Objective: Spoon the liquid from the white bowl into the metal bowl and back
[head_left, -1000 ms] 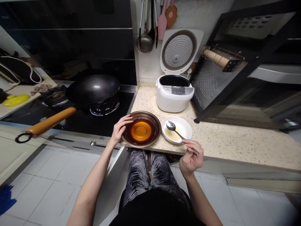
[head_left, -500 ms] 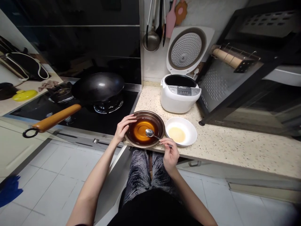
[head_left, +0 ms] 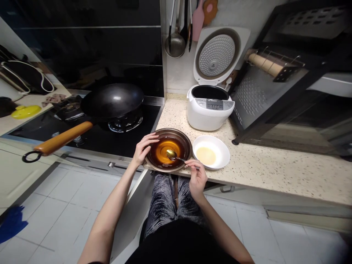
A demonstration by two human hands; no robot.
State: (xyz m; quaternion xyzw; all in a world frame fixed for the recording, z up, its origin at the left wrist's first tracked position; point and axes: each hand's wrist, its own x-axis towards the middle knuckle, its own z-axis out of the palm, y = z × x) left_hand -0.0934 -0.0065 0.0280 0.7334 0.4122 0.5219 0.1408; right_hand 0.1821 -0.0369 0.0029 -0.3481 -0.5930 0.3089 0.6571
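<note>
A round metal bowl [head_left: 187, 143] of clear brown liquid stands at the counter's front edge. My left hand [head_left: 142, 149] grips its left rim, fingers over the edge. Between the thumb and fingers of my right hand [head_left: 197, 179] is the handle of a metal spoon [head_left: 172, 154]. The spoon's head is in the brown liquid, tinted gold by it. Just right of the metal bowl, close to my right hand, sits a white bowl [head_left: 224, 154] holding a little pale yellow liquid.
Behind the bowls stands a white rice cooker [head_left: 209, 119], lid raised. On the stove to the left rests a black wok [head_left: 110, 102], its wooden handle [head_left: 64, 137] pointing toward me. A dark metal rack [head_left: 264, 106] stands at right. Below, a cabinet door [head_left: 134, 209] hangs open beside my legs.
The spoon's head has dipped from above the brown liquid into it and shifted slightly left, with my right hand following. My left hand keeps its hold on the rim.
</note>
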